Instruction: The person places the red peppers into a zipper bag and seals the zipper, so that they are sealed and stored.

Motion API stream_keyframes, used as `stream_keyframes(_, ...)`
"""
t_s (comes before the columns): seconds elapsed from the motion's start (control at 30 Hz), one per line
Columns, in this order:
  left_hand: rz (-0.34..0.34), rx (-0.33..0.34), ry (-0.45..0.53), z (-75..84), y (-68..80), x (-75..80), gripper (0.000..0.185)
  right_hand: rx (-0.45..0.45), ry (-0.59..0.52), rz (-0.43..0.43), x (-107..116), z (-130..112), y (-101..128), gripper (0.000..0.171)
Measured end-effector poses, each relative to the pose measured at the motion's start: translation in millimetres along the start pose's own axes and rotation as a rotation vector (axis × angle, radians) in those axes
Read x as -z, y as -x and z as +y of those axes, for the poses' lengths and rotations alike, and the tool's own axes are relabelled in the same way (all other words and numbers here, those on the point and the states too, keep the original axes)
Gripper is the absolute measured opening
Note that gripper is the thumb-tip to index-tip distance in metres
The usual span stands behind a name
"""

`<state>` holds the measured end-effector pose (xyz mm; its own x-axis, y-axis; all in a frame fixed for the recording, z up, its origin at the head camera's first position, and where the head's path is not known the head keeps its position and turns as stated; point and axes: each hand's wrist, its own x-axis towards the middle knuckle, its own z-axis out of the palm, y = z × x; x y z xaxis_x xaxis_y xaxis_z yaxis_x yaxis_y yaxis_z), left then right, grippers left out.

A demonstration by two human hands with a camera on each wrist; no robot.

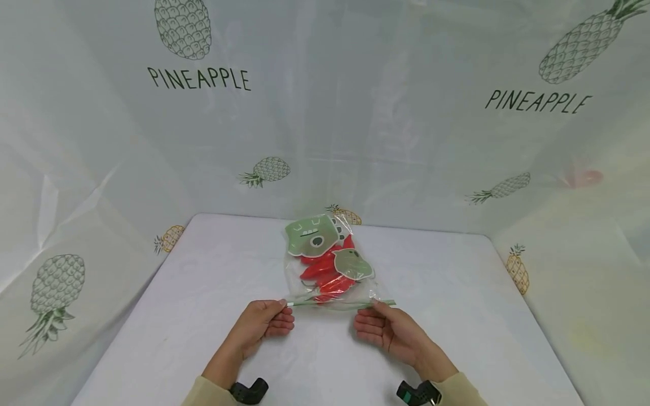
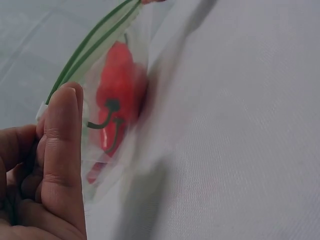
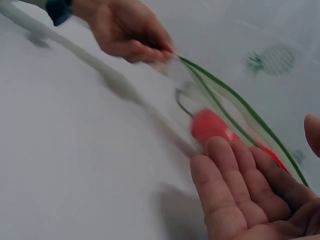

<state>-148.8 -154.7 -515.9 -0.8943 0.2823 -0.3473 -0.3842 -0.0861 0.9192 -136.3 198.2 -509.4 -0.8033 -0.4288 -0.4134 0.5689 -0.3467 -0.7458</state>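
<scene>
A clear zip bag [image 1: 291, 276] with a green zip strip holds several red chili peppers [image 1: 330, 282] with dark green stems. Green cartoon faces are printed on it. My left hand [image 1: 260, 326] pinches the left end of the strip, beside a small white slider [image 2: 42, 111]. At the right end, my right hand [image 1: 391, 332] holds the strip between thumb and index finger, its other fingers [image 3: 215, 187] loosely bent below. Between the hands the two green zip lines stand apart in the right wrist view. The bag's front edge is raised off the table.
The bag lies near the back of a white table [image 1: 203, 265]. Behind and at both sides hangs a pale sheet [image 1: 355, 113] printed with pineapples. Dark wrist cameras [image 1: 249, 391] are strapped to both wrists.
</scene>
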Motion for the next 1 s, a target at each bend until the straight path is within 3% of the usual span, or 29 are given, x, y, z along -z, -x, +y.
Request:
stream_keyframes(0.23, 0.009, -0.01, 0.003, 0.5, 1.4, -3.3, 0.046, -0.03, 0.045, -0.017, -63, 31, -26, 0.036)
stream_keyframes(0.47, -0.044, -0.042, -0.011, 0.4, 4.4, -6.2, 0.042, 0.001, 0.023, -0.018, -109, 48, -48, 0.039)
stream_keyframes(0.6, -0.06, -0.053, -0.015, 0.4, 6.3, -8.1, 0.04, 0.02, 0.009, -0.022, -123, 54, -54, 0.04)
stream_keyframes(0.8, -0.031, -0.065, -0.049, 0.4, 7.9, -10.6, 0.039, 0.032, -0.008, 0.033, -132, 57, -60, 0.041)
stream_keyframes(1.0, -0.03, -0.054, -0.054, 0.7, 10.1, -10.9, 0.037, 0.042, -0.005, 0.086, -135, 59, -66, 0.032)
